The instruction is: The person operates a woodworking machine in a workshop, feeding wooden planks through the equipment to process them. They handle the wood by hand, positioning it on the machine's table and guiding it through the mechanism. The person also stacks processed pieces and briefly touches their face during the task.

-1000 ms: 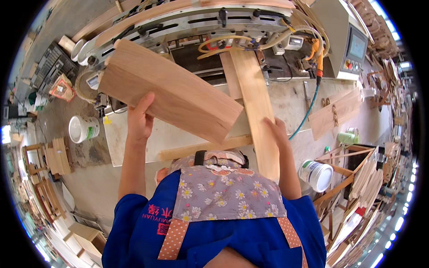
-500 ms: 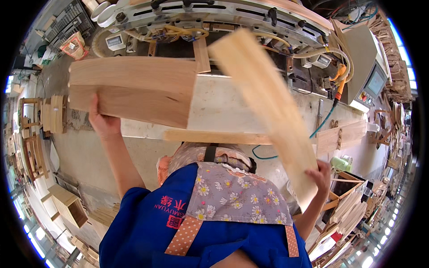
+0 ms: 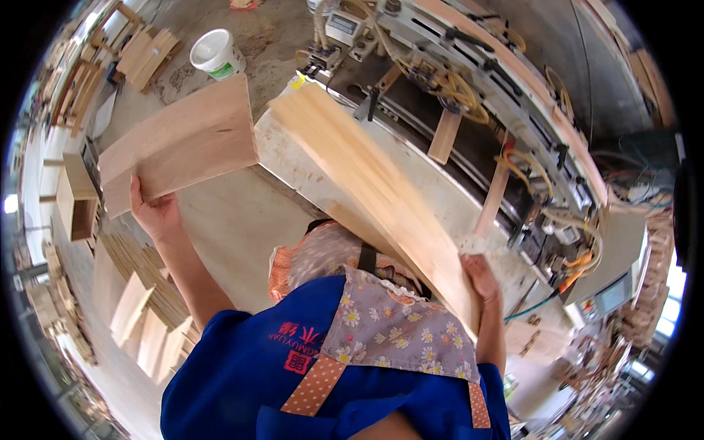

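Note:
My left hand (image 3: 155,214) is closed on the near edge of a wide brown wooden panel (image 3: 187,143), held out to the left above the floor. In my right hand (image 3: 482,277) is a long pale wooden board (image 3: 367,187), gripped at its near end. The pale board slants away to the far left over the machine's light table (image 3: 418,158), its far end close to the panel's right edge without covering it. Partly beneath the pale board, a narrow wooden strip (image 3: 352,222) lies along the table's near edge.
A long metal machine (image 3: 469,110) with clamps and yellowish hoses runs along the far right. Small wooden pieces (image 3: 444,138) stick out from it. A white bucket (image 3: 218,55) stands on the floor, far left. Stacked boards (image 3: 150,330) lie at my left, beside an open wooden box (image 3: 77,196).
My view has turned to the left, so the machine now appears at the right. Both hands keep their boards; the pale board has swung leftward and the panel sits further left.

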`<state>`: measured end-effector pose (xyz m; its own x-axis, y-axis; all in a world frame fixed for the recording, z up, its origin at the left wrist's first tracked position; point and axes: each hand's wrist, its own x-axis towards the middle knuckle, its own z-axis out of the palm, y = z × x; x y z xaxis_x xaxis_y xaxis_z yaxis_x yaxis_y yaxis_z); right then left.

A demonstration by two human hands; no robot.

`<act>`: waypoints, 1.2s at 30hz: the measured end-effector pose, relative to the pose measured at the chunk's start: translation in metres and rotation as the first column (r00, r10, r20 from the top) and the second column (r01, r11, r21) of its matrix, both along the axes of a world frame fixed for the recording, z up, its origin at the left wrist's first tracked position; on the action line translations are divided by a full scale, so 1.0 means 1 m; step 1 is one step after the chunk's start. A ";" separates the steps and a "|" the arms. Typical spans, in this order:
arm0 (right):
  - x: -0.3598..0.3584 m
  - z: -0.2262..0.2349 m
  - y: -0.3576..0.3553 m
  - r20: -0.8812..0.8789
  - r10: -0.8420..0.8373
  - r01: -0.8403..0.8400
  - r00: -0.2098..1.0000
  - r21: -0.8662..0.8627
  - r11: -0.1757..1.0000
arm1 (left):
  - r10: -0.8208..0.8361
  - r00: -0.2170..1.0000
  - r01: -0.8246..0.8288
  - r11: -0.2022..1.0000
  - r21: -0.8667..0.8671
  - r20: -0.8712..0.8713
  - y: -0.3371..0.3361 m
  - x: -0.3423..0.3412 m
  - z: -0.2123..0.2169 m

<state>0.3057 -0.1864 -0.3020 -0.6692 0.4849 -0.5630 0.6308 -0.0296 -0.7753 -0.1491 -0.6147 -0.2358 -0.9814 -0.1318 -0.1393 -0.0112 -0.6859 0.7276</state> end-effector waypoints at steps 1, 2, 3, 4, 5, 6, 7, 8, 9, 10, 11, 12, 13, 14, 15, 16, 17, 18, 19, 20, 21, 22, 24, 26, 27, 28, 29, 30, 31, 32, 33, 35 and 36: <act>0.009 -0.017 -0.005 0.028 -0.086 0.086 0.996 0.010 0.996 | 0.018 1.000 -0.018 1.000 0.008 0.007 -0.011 0.005 -0.009; 0.017 -0.035 -0.008 0.049 -0.172 0.172 0.984 0.021 0.985 | 0.035 0.999 -0.035 0.999 0.015 0.009 -0.017 0.009 -0.015; 0.026 -0.049 -0.008 0.021 -0.123 0.125 0.992 -0.104 0.987 | 0.079 0.996 -0.080 0.997 0.021 0.034 -0.016 0.013 -0.019; 0.024 -0.049 -0.006 -0.007 -0.079 0.075 0.997 -0.227 0.971 | 0.119 0.991 -0.121 0.992 0.024 0.062 -0.011 0.017 -0.021; 0.021 -0.046 -0.002 0.051 -0.063 0.077 0.997 -0.372 0.925 | 0.156 0.984 -0.159 0.987 0.027 0.090 -0.008 0.019 -0.022; 0.012 -0.039 -0.005 0.107 -0.046 0.094 0.993 -0.510 0.855 | 0.121 0.988 -0.126 0.991 0.052 0.097 -0.010 0.018 -0.029; 0.001 -0.031 -0.010 0.051 -0.042 0.064 0.998 -0.565 0.823 | 0.085 0.991 -0.092 0.993 0.074 0.102 -0.016 0.016 -0.036; -0.005 -0.028 -0.008 0.061 -0.023 0.053 0.998 -0.548 0.835 | 0.047 0.993 -0.057 0.994 0.096 0.108 -0.019 0.013 -0.041; -0.010 -0.026 -0.006 0.074 -0.003 0.042 0.997 -0.534 0.844 | 0.066 0.992 -0.078 0.991 0.109 0.111 -0.014 0.014 -0.039; -0.011 -0.027 -0.007 0.089 0.012 0.037 0.996 -0.526 0.850 | 0.082 0.990 -0.095 0.989 0.115 0.115 -0.004 0.016 -0.032; -0.017 -0.031 -0.003 0.058 0.067 -0.041 0.996 -0.361 0.932 | 0.096 0.988 -0.111 0.986 0.122 0.121 0.002 0.017 -0.028; -0.030 -0.027 0.001 -0.016 0.179 -0.178 0.984 -0.231 0.956 | 0.122 0.985 -0.134 0.986 0.096 0.121 0.002 0.018 -0.026; -0.049 -0.018 0.003 -0.075 0.291 -0.297 0.954 -0.092 0.950 | 0.140 0.983 -0.149 0.987 0.066 0.118 0.004 0.019 -0.024; -0.076 -0.001 -0.003 0.127 0.265 -0.241 0.956 -0.181 0.954 | 0.153 0.981 -0.158 0.987 0.037 0.119 0.006 0.020 -0.027; -0.100 0.004 -0.004 0.199 0.367 -0.381 0.909 0.037 0.924 | 0.131 0.985 -0.137 0.990 0.042 0.111 0.006 0.021 -0.028; -0.122 0.006 -0.008 0.177 0.357 -0.375 0.917 0.086 0.923 | 0.106 0.989 -0.112 0.993 0.049 0.102 0.003 0.019 -0.029; -0.147 0.011 -0.016 0.229 0.437 -0.493 0.870 0.398 0.773 | 0.095 0.992 -0.100 0.994 0.054 0.084 0.000 0.020 -0.028; -0.167 0.014 -0.019 0.194 0.446 -0.482 0.874 0.464 0.743 | 0.079 0.993 -0.084 0.995 0.053 0.082 0.003 0.019 -0.027; -0.184 0.014 -0.025 0.157 0.463 -0.470 0.873 0.527 0.708 | 0.070 0.995 -0.074 0.996 0.049 0.077 0.003 0.019 -0.028; -0.198 0.018 -0.033 0.133 0.465 -0.451 0.875 0.570 0.686 | 0.063 0.995 -0.066 0.997 0.046 0.074 0.003 0.018 -0.030; -0.211 0.022 -0.040 0.109 0.474 -0.434 0.874 0.614 0.660 | 0.068 0.994 -0.072 0.997 0.042 0.090 0.003 0.016 -0.034; -0.221 0.024 -0.049 0.085 0.488 -0.419 0.869 0.652 0.633 | 0.079 0.991 -0.083 0.996 0.033 0.107 0.000 0.016 -0.037; -0.233 0.023 -0.062 0.021 0.498 -0.380 0.867 0.674 0.633 | 0.069 0.990 -0.072 0.997 0.024 0.126 0.000 0.018 -0.036; -0.248 0.015 -0.071 0.009 0.544 -0.425 0.839 0.635 0.645 | 0.023 0.991 -0.026 0.999 0.025 0.129 0.009 0.026 -0.034; -0.258 0.004 -0.067 0.029 0.576 -0.482 0.817 0.585 0.653 | -0.019 0.989 0.014 0.999 0.035 0.147 0.014 0.027 -0.037; -0.267 -0.006 -0.063 0.047 0.605 -0.532 0.795 0.533 0.658 | -0.065 0.984 0.058 0.997 0.048 0.165 0.019 0.028 -0.043; -0.275 -0.014 -0.061 0.056 0.619 -0.546 0.784 0.537 0.643 | -0.115 0.977 0.105 0.993 0.062 0.182 0.026 0.030 -0.049; -0.283 -0.023 -0.058 0.060 0.628 -0.554 0.776 0.542 0.632 | -0.155 0.966 0.149 0.988 0.042 0.208 0.036 0.032 -0.054; -0.286 -0.030 -0.055 0.071 0.643 -0.570 0.763 0.544 0.615 | -0.186 0.953 0.186 0.982 0.025 0.240 0.046 0.038 -0.061; -0.282 -0.036 -0.049 0.015 0.594 -0.492 0.804 0.576 0.652 | -0.220 0.937 0.226 0.974 0.010 0.271 0.054 0.043 -0.068; -0.276 -0.041 -0.042 -0.041 0.540 -0.409 0.841 0.604 0.684 | -0.277 0.921 0.283 0.959 0.021 0.274 0.063 0.047 -0.076; -0.264 -0.049 -0.023 -0.065 0.422 -0.255 0.904 0.711 0.655 | -0.317 0.889 0.335 0.942 0.003 0.330 0.080 0.057 -0.090; -0.254 -0.053 -0.007 -0.035 0.357 -0.195 0.933 0.787 0.585 | -0.328 0.873 0.353 0.936 -0.004 0.360 0.088 0.062 -0.099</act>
<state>0.0514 -0.1935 -0.3549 -0.8888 0.4545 0.0585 0.3606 0.7726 -0.5225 -0.0867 -0.5267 -0.3351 -0.8570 0.1801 -0.4829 -0.4959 -0.5433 0.6775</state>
